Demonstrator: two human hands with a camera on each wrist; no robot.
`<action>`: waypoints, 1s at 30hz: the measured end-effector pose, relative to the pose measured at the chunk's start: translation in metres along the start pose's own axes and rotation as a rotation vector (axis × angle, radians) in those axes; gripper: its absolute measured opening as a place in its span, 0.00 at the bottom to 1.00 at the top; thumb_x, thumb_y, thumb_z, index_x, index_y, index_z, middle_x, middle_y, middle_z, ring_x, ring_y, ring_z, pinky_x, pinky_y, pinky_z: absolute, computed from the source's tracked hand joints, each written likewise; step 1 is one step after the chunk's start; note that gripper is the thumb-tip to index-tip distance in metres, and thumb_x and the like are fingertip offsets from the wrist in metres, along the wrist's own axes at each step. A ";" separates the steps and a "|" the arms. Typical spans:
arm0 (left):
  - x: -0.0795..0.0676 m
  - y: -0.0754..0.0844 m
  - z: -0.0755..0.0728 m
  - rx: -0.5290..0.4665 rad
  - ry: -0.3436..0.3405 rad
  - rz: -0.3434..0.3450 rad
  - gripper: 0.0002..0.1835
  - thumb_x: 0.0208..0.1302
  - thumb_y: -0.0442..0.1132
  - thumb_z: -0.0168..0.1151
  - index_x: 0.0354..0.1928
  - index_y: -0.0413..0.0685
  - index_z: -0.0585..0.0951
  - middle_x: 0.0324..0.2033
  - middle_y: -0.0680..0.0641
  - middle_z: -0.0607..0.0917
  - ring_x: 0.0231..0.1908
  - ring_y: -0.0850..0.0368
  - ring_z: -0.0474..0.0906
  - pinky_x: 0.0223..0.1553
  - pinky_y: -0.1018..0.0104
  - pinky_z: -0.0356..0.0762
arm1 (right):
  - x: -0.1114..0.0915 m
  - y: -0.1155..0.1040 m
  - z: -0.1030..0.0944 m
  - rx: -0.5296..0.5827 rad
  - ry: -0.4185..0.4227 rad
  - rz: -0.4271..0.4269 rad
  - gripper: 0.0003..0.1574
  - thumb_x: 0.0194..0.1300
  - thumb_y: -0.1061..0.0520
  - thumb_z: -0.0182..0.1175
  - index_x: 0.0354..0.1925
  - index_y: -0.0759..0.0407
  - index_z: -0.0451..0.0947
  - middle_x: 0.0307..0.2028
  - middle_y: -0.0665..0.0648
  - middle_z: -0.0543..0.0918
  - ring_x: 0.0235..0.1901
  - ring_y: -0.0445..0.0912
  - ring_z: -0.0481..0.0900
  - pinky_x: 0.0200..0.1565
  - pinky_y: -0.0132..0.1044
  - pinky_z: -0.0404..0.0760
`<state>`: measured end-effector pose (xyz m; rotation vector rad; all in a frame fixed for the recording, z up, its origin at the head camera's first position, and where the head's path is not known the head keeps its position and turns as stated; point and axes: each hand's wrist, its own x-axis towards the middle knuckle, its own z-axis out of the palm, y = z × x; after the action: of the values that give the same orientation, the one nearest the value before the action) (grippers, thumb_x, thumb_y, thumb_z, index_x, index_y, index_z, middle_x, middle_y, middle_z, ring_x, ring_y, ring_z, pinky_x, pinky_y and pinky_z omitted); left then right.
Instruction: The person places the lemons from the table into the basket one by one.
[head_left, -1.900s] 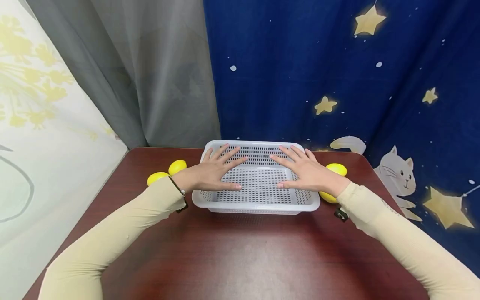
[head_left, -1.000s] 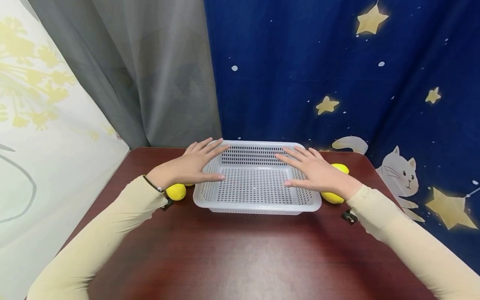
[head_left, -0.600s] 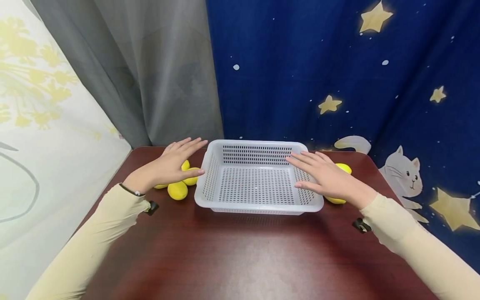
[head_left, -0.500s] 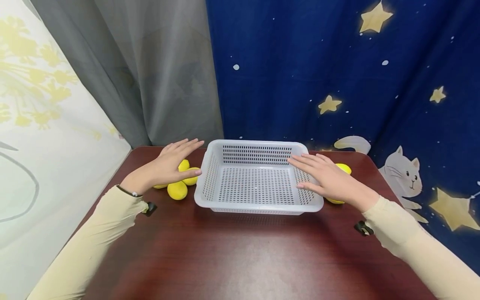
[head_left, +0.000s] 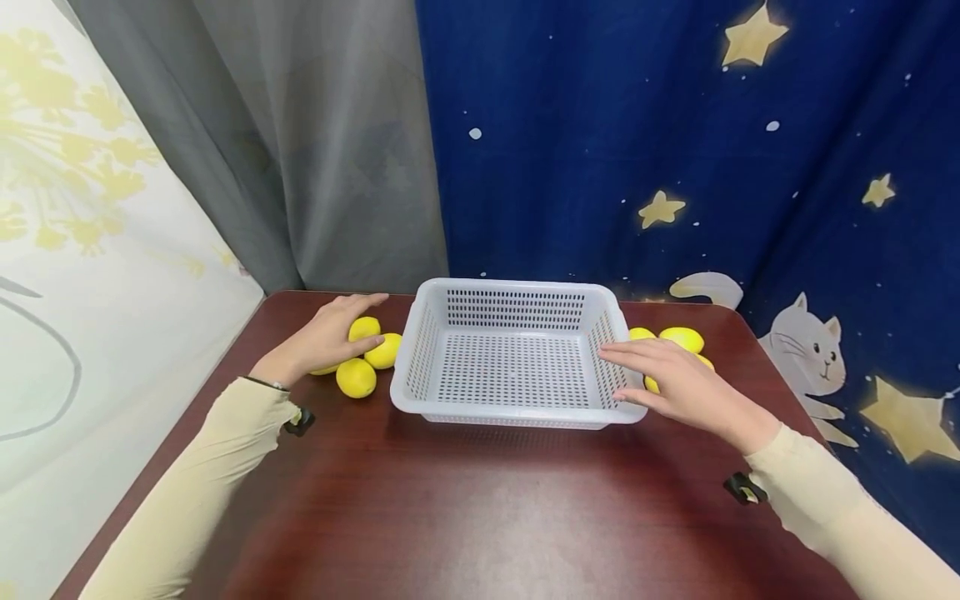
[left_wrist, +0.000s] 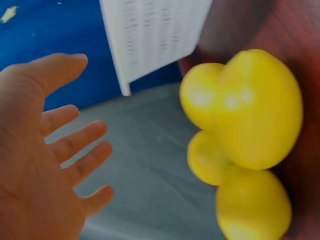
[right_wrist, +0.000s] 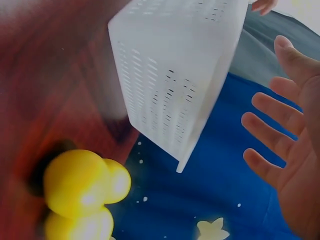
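Observation:
My left hand (head_left: 321,337) hovers over a cluster of several yellow lemons (head_left: 356,378) to the left of the basket, its fingers apart and holding nothing. In the left wrist view its palm faces the lemons (left_wrist: 260,110) without touching them. Beyond the basket's right rim, my right hand (head_left: 678,385) hangs with relaxed fingers, partly covering another group of lemons (head_left: 681,339). The right wrist view shows a gap between that hand (right_wrist: 295,135) and the lemons (right_wrist: 77,182). Between the hands stands a white perforated plastic basket (head_left: 517,414) with nothing inside.
The dark red-brown wooden table (head_left: 480,508) carries everything. Behind its far edge hang a grey curtain (head_left: 352,150) and a blue curtain (head_left: 555,150) with stars and a cat. A pale patterned wall or cloth (head_left: 97,333) borders the left side.
Both hands have moved apart from above the basket, the left one leftward over its lemons, the right one rightward. They have also come lower. The basket stays in place.

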<state>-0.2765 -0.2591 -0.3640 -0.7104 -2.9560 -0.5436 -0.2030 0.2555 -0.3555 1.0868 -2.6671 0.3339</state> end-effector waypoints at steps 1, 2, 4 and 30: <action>0.001 -0.003 0.003 0.000 -0.008 0.000 0.37 0.66 0.48 0.63 0.74 0.49 0.62 0.71 0.40 0.69 0.69 0.38 0.63 0.70 0.36 0.59 | -0.003 0.000 0.002 0.004 0.010 0.001 0.40 0.54 0.46 0.74 0.64 0.51 0.76 0.61 0.53 0.81 0.62 0.52 0.78 0.62 0.54 0.75; 0.002 -0.005 0.006 -0.004 -0.016 -0.004 0.37 0.66 0.48 0.63 0.74 0.48 0.62 0.70 0.40 0.69 0.69 0.38 0.63 0.70 0.36 0.59 | -0.006 0.000 0.003 0.006 0.020 0.004 0.39 0.53 0.46 0.75 0.63 0.51 0.77 0.60 0.52 0.82 0.60 0.51 0.79 0.61 0.53 0.76; 0.005 -0.008 0.010 -0.009 -0.027 -0.003 0.36 0.66 0.47 0.63 0.73 0.47 0.63 0.70 0.39 0.70 0.68 0.37 0.64 0.69 0.36 0.60 | -0.011 -0.001 0.006 0.017 0.040 0.013 0.39 0.51 0.47 0.76 0.61 0.50 0.78 0.58 0.51 0.84 0.59 0.50 0.81 0.59 0.52 0.76; 0.024 -0.011 0.042 0.107 -0.044 -0.026 0.35 0.57 0.49 0.72 0.66 0.45 0.74 0.62 0.38 0.78 0.55 0.41 0.70 0.65 0.36 0.62 | -0.036 0.003 0.031 0.107 0.192 -0.057 0.26 0.47 0.44 0.77 0.46 0.49 0.87 0.45 0.50 0.89 0.49 0.47 0.83 0.63 0.16 0.61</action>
<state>-0.3014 -0.2433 -0.4042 -0.6824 -3.0116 -0.3726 -0.1841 0.2718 -0.3966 1.0988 -2.4689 0.5471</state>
